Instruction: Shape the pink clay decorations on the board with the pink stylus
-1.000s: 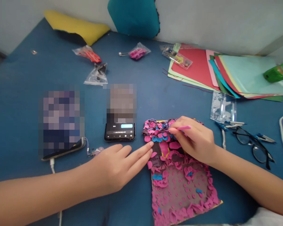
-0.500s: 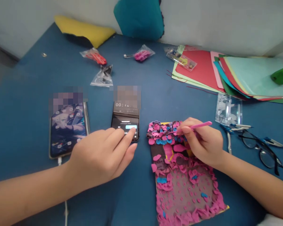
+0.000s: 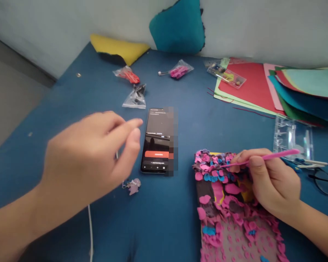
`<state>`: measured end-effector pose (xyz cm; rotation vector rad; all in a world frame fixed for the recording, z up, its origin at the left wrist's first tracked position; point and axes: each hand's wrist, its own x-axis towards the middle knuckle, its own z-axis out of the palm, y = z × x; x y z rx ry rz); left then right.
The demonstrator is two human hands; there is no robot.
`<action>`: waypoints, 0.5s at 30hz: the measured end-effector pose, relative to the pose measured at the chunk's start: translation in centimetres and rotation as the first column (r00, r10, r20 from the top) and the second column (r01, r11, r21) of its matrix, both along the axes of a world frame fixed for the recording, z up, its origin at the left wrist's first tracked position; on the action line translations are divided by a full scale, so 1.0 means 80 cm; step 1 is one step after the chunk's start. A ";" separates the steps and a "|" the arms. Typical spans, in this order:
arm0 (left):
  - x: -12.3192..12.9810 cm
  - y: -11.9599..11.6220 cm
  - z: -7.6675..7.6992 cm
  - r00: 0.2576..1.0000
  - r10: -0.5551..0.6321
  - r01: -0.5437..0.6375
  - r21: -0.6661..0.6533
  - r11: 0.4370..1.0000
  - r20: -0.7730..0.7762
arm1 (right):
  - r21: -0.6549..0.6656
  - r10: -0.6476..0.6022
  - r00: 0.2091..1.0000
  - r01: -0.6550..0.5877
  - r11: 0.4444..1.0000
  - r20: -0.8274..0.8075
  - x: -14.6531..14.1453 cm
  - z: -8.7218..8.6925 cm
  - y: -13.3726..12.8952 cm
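My left hand is in the air just left of a black phone, whose screen is lit. Its index finger points out near the phone's edge, the other fingers are curled, and it holds nothing. My right hand pinches a thin pink tool. The tool's tip rests among small pink and blue pieces at the top of a board covered in pink, blue and dark clay-like shapes. Another phone is hidden behind my left hand.
A small charm lies below the black phone. Small plastic bags, coloured sheets, a clear case and glasses lie further off. A white cable runs down at the left.
My left hand has lifted off the phone and moved left, uncovering the charm. The phone's screen shows something different. The view has shifted, so the board sits lower and further right.
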<state>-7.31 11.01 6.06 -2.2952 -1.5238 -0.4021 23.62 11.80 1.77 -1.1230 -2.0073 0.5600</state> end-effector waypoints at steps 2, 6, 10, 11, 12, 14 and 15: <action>-0.012 0.013 0.010 0.990 0.126 -0.121 -0.096 0.988 0.056 | 0.044 0.039 0.994 -0.043 0.998 0.098 0.000 0.002 0.002; -0.029 0.034 0.015 0.985 0.104 -0.076 -0.190 0.979 0.137 | 0.084 0.106 0.973 -0.125 0.989 0.203 0.000 0.003 0.005; -0.032 0.040 0.002 0.990 -0.119 0.139 -0.321 0.937 0.080 | 0.117 0.116 0.968 -0.145 0.983 0.223 -0.002 0.003 0.008; -0.031 0.040 -0.002 0.986 -0.152 0.166 -0.353 0.921 0.068 | 0.117 0.114 0.967 -0.143 0.983 0.226 -0.003 0.003 0.008; -0.031 0.040 -0.006 0.982 -0.176 0.186 -0.366 0.912 0.062 | 0.110 0.114 0.966 -0.142 0.984 0.232 -0.004 0.004 0.009; -0.033 0.043 -0.012 0.980 -0.186 0.197 -0.357 0.913 0.067 | 0.097 0.113 0.965 -0.139 0.985 0.238 -0.006 0.005 0.011; -0.035 0.045 -0.014 0.982 -0.177 0.189 -0.348 0.918 0.066 | 0.091 0.117 0.964 -0.143 0.986 0.240 -0.007 0.006 0.011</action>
